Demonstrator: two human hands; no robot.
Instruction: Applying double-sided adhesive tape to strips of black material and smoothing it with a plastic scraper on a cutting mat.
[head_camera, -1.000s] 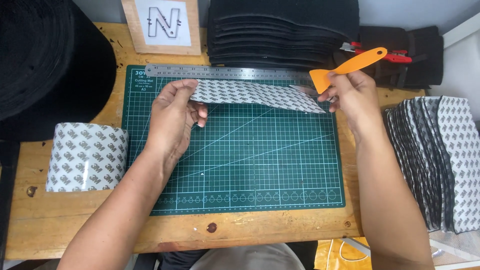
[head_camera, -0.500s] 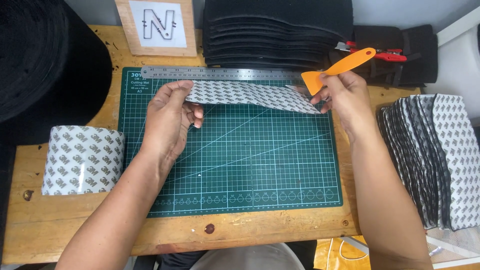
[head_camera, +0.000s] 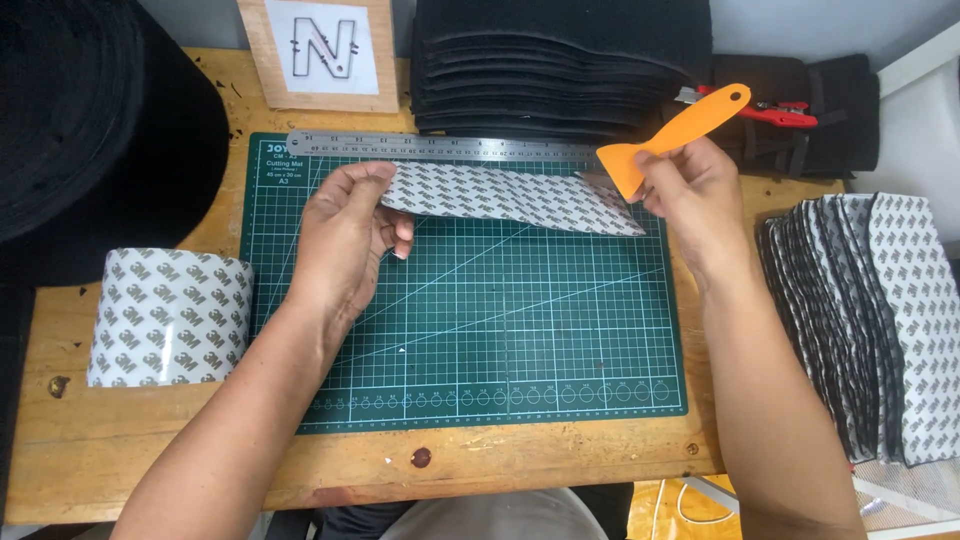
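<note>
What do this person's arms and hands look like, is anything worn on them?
Both arms are bare from the frame's lower edge up, with no sleeves showing. The left hand and right hand wear no gloves; no rings, watch or bracelet can be seen.

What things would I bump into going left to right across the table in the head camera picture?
Patterned tape roll → left hand → patterned strip → orange scraper → right hand → stack of patterned pieces.

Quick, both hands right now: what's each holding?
Left hand: closed on the left end of the patterned strip.
Right hand: closed on the orange scraper, also at the strip's right end.
</note>
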